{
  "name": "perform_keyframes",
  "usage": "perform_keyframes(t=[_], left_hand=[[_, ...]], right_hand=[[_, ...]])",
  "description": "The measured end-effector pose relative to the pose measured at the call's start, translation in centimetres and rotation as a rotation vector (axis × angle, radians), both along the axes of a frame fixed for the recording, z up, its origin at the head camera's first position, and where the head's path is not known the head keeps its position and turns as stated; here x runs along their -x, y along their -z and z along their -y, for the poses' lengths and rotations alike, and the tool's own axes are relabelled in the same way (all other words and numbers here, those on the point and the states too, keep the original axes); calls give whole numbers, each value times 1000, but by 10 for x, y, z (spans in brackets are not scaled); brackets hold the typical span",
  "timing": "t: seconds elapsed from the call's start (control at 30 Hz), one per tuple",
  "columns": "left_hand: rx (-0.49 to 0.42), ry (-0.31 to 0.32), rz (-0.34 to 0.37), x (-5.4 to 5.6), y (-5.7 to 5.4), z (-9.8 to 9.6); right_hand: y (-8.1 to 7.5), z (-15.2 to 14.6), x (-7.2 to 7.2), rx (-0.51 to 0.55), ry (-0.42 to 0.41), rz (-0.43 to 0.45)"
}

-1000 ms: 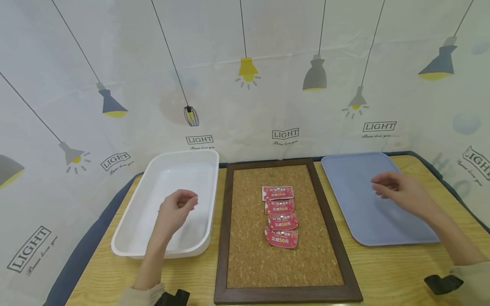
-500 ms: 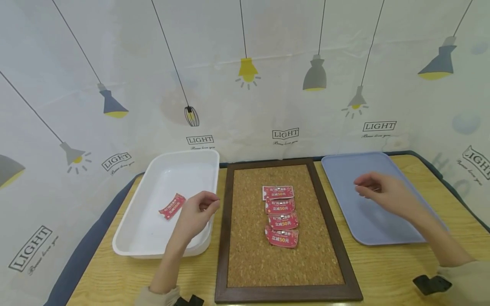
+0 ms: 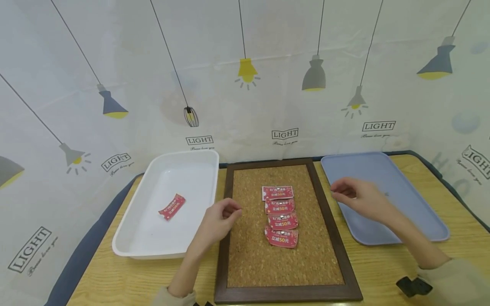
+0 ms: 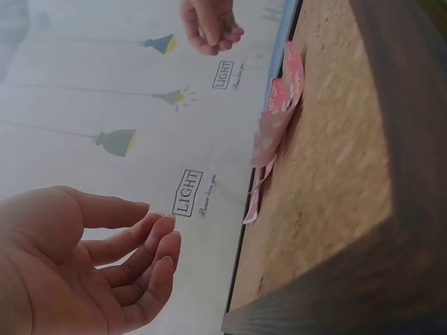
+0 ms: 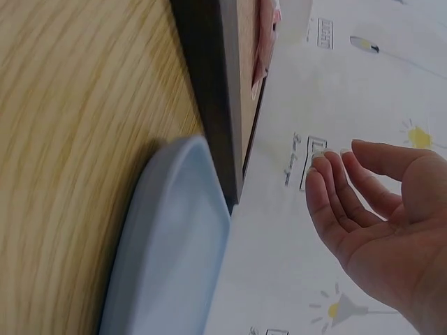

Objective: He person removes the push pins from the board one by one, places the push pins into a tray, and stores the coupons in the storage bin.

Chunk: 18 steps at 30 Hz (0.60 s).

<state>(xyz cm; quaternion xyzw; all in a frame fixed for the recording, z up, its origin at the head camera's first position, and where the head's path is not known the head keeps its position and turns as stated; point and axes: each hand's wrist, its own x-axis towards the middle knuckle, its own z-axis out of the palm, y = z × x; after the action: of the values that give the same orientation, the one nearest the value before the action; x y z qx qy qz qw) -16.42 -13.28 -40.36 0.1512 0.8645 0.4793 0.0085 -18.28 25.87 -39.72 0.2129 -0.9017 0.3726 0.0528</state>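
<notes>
The person's left hand (image 3: 216, 221) has moved off the deep white tray (image 3: 168, 176), left of the brown-framed cork board (image 3: 250, 259), to above that board's left edge; the right hand (image 3: 357, 197) has drawn nearer its right edge, above the flat pale-blue tray (image 3: 367, 168). Both hands' fingers curve loosely, thumbs apart, holding nothing. Four red printed paper coupons (image 3: 282, 222) overlap on the board; a lone red coupon (image 3: 173, 207) lies in the white tray. Both hands seem free, flanking the board.
</notes>
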Motion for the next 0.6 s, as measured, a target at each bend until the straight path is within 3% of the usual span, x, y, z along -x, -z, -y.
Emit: perform_keyframes(t=[0.23,0.6], left_hand=[[7,57,2,-2,9,-15],[85,81,33,-4,22,-33]], right_hand=[[-3,25,-3,-1,-55,30],[4,62,-3,-8,-178,116]])
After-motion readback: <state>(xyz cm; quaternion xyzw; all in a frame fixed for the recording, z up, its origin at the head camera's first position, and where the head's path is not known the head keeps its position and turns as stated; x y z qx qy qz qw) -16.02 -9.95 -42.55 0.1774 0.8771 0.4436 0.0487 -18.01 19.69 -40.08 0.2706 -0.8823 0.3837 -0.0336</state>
